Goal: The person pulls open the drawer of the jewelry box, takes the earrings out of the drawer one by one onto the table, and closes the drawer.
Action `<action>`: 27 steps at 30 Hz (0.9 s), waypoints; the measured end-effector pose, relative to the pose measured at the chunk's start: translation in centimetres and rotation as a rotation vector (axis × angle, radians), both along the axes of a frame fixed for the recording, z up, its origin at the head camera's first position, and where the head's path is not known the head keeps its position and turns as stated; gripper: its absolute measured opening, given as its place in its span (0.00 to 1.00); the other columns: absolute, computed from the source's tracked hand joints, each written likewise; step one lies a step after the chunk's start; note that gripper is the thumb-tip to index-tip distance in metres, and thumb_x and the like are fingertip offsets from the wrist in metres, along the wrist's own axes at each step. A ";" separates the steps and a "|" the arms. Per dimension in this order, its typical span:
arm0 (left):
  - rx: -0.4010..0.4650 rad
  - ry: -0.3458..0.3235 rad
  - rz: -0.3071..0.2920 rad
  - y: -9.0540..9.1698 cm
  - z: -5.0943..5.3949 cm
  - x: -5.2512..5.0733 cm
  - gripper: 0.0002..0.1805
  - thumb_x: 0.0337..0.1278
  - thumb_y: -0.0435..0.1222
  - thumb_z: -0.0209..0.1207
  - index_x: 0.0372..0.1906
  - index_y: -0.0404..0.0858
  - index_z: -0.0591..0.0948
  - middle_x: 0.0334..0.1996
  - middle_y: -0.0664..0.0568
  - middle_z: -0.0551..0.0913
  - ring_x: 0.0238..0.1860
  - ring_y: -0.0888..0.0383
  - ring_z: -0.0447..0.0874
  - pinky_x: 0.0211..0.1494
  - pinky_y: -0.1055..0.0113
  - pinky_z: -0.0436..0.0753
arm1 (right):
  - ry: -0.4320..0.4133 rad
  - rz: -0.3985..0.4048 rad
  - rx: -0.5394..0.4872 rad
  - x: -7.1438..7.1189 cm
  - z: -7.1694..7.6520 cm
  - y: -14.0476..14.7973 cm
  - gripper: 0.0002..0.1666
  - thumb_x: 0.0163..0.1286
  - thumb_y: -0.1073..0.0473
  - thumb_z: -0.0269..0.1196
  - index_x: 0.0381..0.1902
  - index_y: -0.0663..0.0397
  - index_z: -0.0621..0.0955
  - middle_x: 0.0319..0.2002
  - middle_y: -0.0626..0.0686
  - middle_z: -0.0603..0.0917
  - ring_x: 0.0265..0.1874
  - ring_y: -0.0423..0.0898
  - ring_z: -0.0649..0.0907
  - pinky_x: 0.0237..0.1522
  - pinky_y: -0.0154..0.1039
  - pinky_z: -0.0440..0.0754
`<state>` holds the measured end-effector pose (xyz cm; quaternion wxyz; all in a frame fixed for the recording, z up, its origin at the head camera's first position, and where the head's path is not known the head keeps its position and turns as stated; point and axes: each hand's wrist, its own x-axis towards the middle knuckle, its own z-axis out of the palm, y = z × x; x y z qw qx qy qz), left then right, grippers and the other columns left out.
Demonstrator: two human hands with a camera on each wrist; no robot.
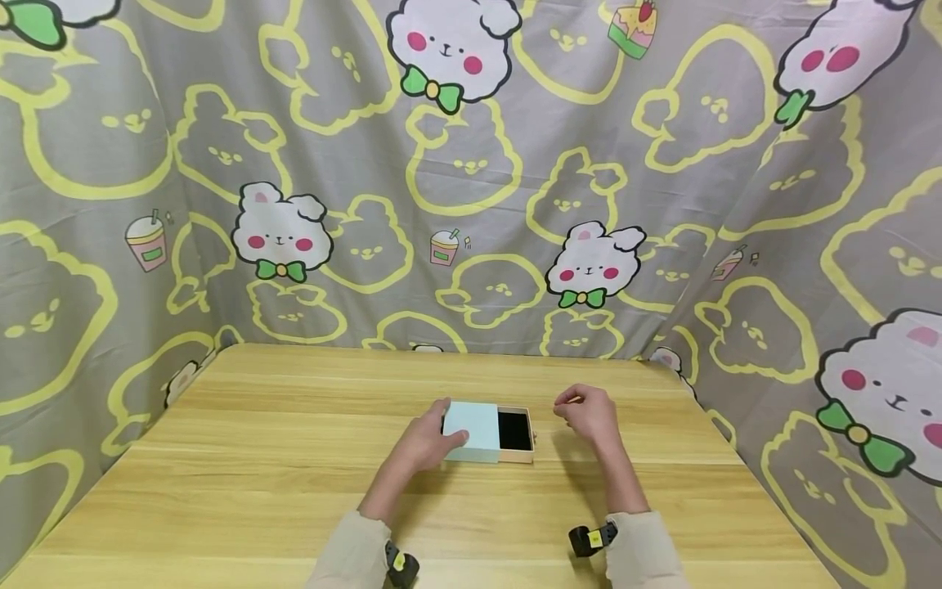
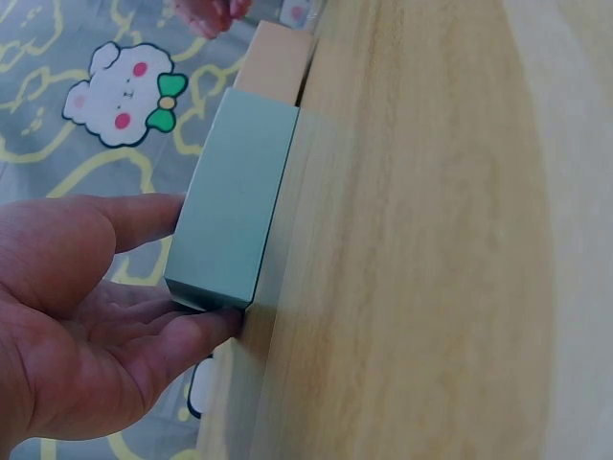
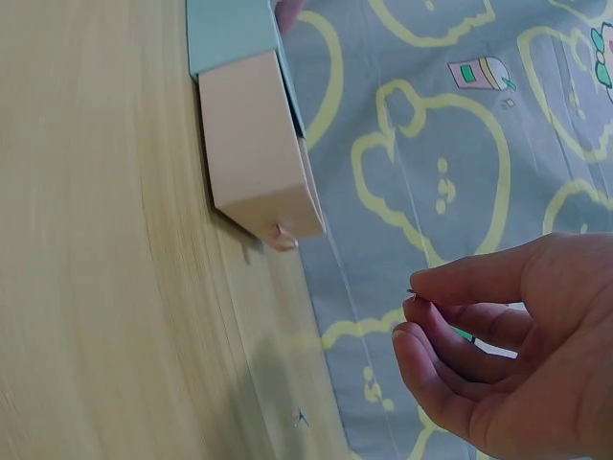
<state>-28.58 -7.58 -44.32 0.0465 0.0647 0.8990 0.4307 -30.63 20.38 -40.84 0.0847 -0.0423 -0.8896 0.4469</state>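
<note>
Head view, from the left: a grey curtain (image 1: 346, 164) printed with yellow outlines, white rabbit heads and pink cups folds round behind a wood-grain surface (image 1: 294, 466). A beige left sleeve (image 1: 349, 556) comes in from below with a black wrist device (image 1: 402, 566) beside its cuff; farther right stands the beige right sleeve (image 1: 646, 552), with a second black wrist device (image 1: 586, 540) just left of it.

The left hand (image 1: 427, 439) reaches forward and hides part of the left end of the box. Its thumb lies on top while the other fingers curl round that end, gripping it. The right hand (image 1: 591, 413) is raised over the surface, just beyond the box's right end and apart from it, with the fingers curled. In the right wrist view their tips pinch a tiny thin item (image 3: 412, 292), too small to identify. A small dark speck (image 3: 301, 417) shows against the surface there, equally hard to make out.

Between the hands, the box lies flat on the surface: a pale blue cover (image 1: 471, 425) at left, and a peach drawer (image 1: 517, 457) sticking out partway to the right. Black lining (image 1: 517, 431) fills the exposed part of the drawer, and a small pink pull tab (image 3: 283, 238) juts from its right end.
</note>
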 end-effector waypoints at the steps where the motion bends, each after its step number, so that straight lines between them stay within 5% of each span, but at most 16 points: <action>1: 0.000 0.000 -0.001 0.0 0.0 0.0 0.41 0.69 0.45 0.62 0.78 0.33 0.60 0.73 0.34 0.69 0.71 0.34 0.68 0.69 0.39 0.72 | -0.004 0.001 0.009 0.0 0.0 0.2 0.03 0.64 0.66 0.68 0.35 0.61 0.86 0.29 0.55 0.86 0.28 0.50 0.85 0.26 0.36 0.78; 16: 0.000 -0.009 0.004 0.0 0.1 -0.1 0.41 0.69 0.45 0.63 0.78 0.34 0.60 0.73 0.35 0.68 0.72 0.35 0.67 0.70 0.40 0.71 | -0.115 0.047 0.112 -0.1 -0.3 2.7 0.02 0.58 0.67 0.67 0.30 0.62 0.86 0.19 0.49 0.82 0.22 0.43 0.79 0.26 0.36 0.75; 27: 0.001 -0.009 -0.002 0.0 0.2 0.0 0.41 0.69 0.45 0.63 0.78 0.33 0.60 0.73 0.35 0.68 0.72 0.35 0.67 0.70 0.40 0.71 | -0.146 0.047 0.159 -0.3 -1.9 3.7 0.06 0.58 0.67 0.63 0.29 0.62 0.86 0.18 0.50 0.80 0.22 0.45 0.76 0.23 0.36 0.72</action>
